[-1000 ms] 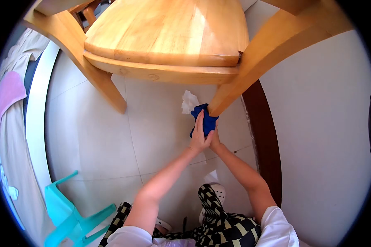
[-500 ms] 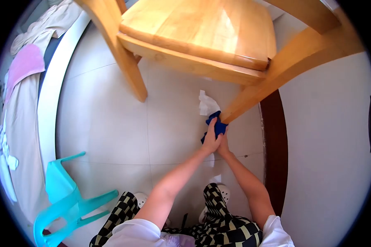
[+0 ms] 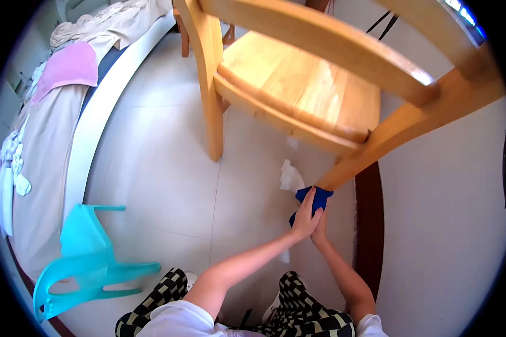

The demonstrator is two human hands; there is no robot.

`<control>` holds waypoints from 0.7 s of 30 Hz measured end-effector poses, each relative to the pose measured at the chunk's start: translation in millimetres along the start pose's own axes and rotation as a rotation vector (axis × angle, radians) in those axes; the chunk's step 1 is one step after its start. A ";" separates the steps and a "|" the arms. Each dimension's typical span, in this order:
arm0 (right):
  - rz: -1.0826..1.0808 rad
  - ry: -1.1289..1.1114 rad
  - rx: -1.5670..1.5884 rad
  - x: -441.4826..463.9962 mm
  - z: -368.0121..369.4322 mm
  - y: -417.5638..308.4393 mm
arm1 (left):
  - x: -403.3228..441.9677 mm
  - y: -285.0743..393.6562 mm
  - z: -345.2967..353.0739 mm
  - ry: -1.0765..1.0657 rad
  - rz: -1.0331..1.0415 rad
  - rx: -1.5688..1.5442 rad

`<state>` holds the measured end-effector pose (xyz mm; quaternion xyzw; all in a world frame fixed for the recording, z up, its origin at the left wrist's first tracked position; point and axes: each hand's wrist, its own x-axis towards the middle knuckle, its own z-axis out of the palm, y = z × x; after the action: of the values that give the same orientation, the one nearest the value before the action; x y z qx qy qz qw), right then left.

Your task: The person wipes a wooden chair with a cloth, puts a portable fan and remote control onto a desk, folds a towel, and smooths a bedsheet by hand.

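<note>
A wooden chair (image 3: 298, 73) stands in front of me, its back toward me. Around the foot of its near right leg (image 3: 351, 160) is a piece of blue cloth (image 3: 318, 197). My left hand (image 3: 305, 218) is closed on the cloth from the left side, fingers pointing up toward the leg. On the other side, my right hand (image 3: 319, 227) presses against the same cloth, partly hidden behind the left. A crumpled white tissue (image 3: 290, 176) lies on the floor just beyond the cloth.
An overturned turquoise plastic stool (image 3: 87, 253) lies at the lower left. Along the left runs a bed (image 3: 45, 135) with a pink cloth (image 3: 70, 66) on it. A white wall (image 3: 438, 196) with a dark brown skirting (image 3: 369, 224) borders the right side.
My view has tilted up, so the chair's back rail shows more and things sit lower in view. Both hands stay on the blue cloth at the leg's foot.
</note>
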<state>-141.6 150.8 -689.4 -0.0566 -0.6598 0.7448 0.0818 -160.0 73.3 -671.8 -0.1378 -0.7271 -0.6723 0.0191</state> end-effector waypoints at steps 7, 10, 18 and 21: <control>-0.341 -0.081 -0.456 6.1 16.6 -141.5 | 33.3 112.7 -10.6 -0.027 0.137 0.079; -0.258 0.011 -0.433 18.6 10.1 -166.9 | 48.5 153.3 -13.1 -0.075 0.182 0.093; -0.477 0.020 -0.548 20.5 2.1 -237.8 | 57.2 214.9 -22.5 -0.136 0.272 -0.092; -0.519 0.004 -0.568 18.5 1.2 -277.5 | 65.5 246.4 -27.3 -0.214 0.296 -0.157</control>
<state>-146.9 185.4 -413.5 0.0906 -0.8322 0.4865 0.2500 -171.5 72.3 -415.6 -0.3152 -0.6420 -0.6983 0.0295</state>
